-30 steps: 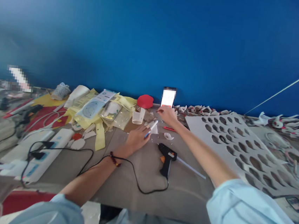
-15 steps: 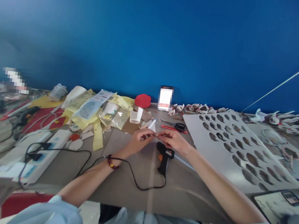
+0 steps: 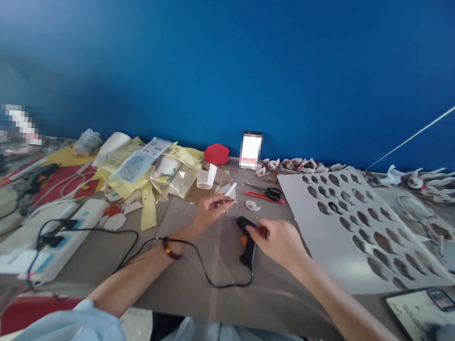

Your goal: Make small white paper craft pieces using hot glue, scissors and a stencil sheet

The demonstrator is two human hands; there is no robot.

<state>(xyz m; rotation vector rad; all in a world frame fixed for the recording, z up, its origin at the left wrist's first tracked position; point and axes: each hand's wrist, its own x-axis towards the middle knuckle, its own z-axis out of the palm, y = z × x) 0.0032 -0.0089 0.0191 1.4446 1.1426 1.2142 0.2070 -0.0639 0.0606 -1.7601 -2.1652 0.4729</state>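
Observation:
My left hand is closed in a pinch over the middle of the table. Between its fingertips is something small and thin, too small to name. My right hand is at the black hot glue gun, thumb and curled fingers against its body. The gun lies on the table with its nozzle pointing away from me. A black cord runs from its handle to the left, across my left wrist. Just beyond the nozzle rests a small white cut-out piece. A white pen-like stick lies behind my left fingertips.
Scissors and a red-edged tool lie ahead. On the right is a large white sheet with cut-out holes. A paper cup, plastic packets and a power strip are on the left. A phone stands at the back.
My hands were together over the table. The right one has come away, back towards me, onto the glue gun. The white cut-out piece now shows on the table. My left hand has barely moved.

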